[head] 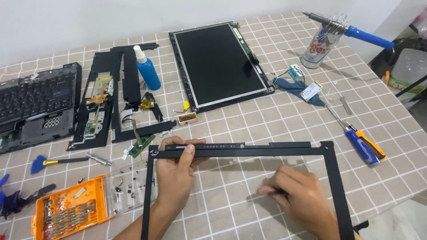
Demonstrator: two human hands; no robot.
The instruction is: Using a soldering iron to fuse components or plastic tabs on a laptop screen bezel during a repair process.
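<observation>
Your left hand (174, 171) grips the top bar of the thin black plastic screen frame (242, 150). That bar runs left to right. Your right hand (299, 198), inside the frame, pinches something small and dark.

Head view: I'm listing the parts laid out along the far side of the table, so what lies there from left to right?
Laptop keyboard base → black palm-rest frame → blue squeeze bottle → screen panel → small circuit card → glass holding a blue-handled soldering iron.

left hand (175, 171) gripping black screen bezel (249, 150)
</observation>
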